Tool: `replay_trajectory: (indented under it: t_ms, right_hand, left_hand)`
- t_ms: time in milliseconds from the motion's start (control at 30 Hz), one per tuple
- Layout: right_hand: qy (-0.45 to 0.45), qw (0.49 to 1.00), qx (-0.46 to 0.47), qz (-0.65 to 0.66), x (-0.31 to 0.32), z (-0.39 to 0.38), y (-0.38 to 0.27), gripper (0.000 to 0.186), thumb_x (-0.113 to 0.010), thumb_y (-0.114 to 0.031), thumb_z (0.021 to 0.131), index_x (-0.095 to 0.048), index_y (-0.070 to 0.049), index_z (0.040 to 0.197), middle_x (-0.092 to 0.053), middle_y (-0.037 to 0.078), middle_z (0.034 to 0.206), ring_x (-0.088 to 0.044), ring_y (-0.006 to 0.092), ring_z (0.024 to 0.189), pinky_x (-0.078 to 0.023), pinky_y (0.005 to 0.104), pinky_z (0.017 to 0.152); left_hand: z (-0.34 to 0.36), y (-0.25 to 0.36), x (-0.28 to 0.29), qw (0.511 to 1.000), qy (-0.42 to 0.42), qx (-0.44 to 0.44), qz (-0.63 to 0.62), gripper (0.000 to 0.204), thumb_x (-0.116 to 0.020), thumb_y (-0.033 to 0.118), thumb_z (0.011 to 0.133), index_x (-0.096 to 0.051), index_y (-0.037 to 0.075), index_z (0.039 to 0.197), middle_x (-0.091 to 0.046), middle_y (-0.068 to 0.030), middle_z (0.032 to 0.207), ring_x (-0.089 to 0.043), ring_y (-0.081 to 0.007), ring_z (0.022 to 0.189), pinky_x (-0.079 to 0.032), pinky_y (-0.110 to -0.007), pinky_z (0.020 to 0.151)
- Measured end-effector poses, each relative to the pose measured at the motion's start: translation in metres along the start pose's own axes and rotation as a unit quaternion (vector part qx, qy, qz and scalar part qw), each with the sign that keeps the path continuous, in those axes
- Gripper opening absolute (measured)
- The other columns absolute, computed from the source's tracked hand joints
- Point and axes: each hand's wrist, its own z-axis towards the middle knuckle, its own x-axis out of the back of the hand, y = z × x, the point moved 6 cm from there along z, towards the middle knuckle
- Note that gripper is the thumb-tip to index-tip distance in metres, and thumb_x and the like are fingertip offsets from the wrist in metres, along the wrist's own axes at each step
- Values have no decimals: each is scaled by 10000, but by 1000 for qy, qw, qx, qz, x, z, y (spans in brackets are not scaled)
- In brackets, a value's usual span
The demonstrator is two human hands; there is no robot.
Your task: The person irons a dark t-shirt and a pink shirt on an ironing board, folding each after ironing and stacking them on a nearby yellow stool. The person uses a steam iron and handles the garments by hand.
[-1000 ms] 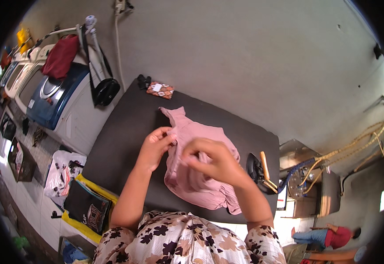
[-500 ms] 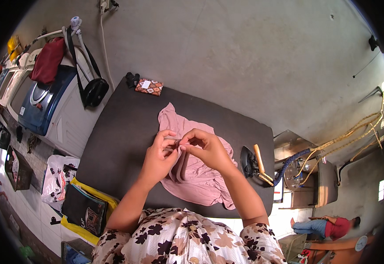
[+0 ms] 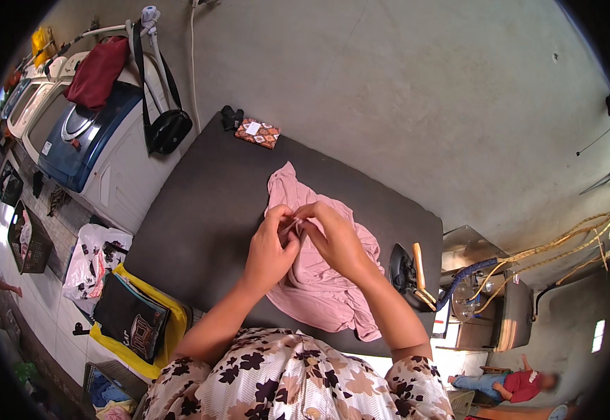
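Observation:
A crumpled pink cloth garment [image 3: 319, 302] lies on the dark padded table [image 3: 203, 217] in front of me. My left hand [image 3: 273, 246] is closed on a fold of it, with thumb and fingers pinched together. Right beside it, my right hand [image 3: 331, 236] pinches the same bit of cloth between thumb and fingertips. The two sets of fingertips nearly meet, raised over the garment, and partly hide the gathered fabric. To the right of my right forearm stands a black iron [image 3: 401, 269] with a wooden handle, apart from the cloth.
A patterned box [image 3: 257, 133] and a small black object [image 3: 231, 117] sit at the table's far left corner. Washing machines [image 3: 98, 143] with a black bag [image 3: 170, 131] stand left. Folded clothes [image 3: 131, 316] lie on yellow cloth at lower left. Another person [image 3: 508, 385] sits at far right.
My view has shifted, so the scene sits slightly differently. My hands stay together on the pink garment, fingers closing further over the fold. The person at right has raised an arm.

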Motion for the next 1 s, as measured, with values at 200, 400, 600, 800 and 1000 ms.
replay_trajectory:
  t_ms: [200,400,600,800,1000]
  right_hand:
    - [95,991,91,-35,80,40,-76,236,-560,86,836,-585,-12,1049,-616,111,917,-638,214,845,-508,303,785]
    - [187,935,137,-268,202,62,-145,195,-581,6,911,-670,-44,1076,-670,6,976,-591,84,871,-471,235,804]
    - [350,842,166,-376,422,40,-221,261,-581,-189,965,-642,-86,1196,-646,2,1123,-562,75,1027,-413,222,939]
    - [442,829,145,-310,561,-39,-244,323,-584,-202,968,-609,-14,1229,-628,28,1171,-558,74,1049,-407,221,944]
    - [466,787,-10,-404,630,-134,-161,284,-598,-224,952,-657,-30,1152,-628,-13,972,-530,54,853,-418,207,783]
  left_hand:
    - [-16,-87,-25,992,-46,111,-27,221,-599,4,758,-597,-2,979,-634,-207,928,-622,-399,903,-494,-418,768]
    - [-55,-215,-96,973,-88,200,73,278,-546,74,778,-660,25,1026,-653,-233,985,-607,-419,993,-487,-446,825]
    - [-7,-269,-51,959,-12,210,190,233,-563,101,795,-706,80,977,-680,-207,941,-648,-389,946,-511,-457,799]
    - [27,-316,-6,925,-17,287,249,182,-561,131,809,-707,89,910,-687,-192,935,-657,-380,924,-513,-456,810]
    - [89,-320,72,806,-125,481,-323,258,-440,-40,855,-589,6,1060,-544,-119,789,-498,-180,585,-472,-300,478]
